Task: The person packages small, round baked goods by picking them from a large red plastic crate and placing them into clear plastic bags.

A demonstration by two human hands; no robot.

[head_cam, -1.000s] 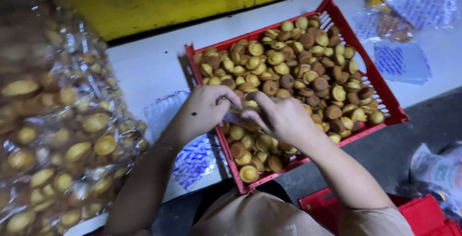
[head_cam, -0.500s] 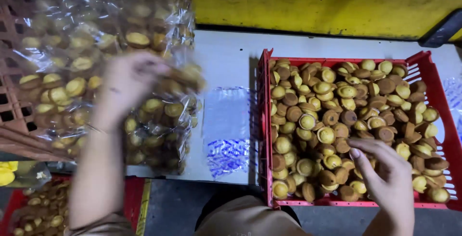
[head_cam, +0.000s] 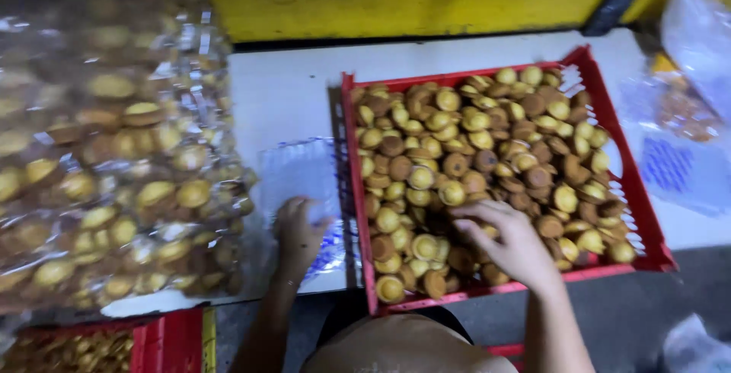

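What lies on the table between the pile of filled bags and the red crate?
In the head view, a flat stack of empty clear bags lies there, the left hand resting on it.

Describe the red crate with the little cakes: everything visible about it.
The red crate looks like plastic, a shallow rectangular tray with slotted walls. It sits slightly skewed on the white table, its near edge at the table's front. It is heaped with small round cakes, golden or brown. The right hand rests in the cakes by the near wall; the left hand lies outside on clear bags.

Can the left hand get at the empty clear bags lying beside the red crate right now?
Probably yes: the left hand already rests on the clear bags, with nothing in between.
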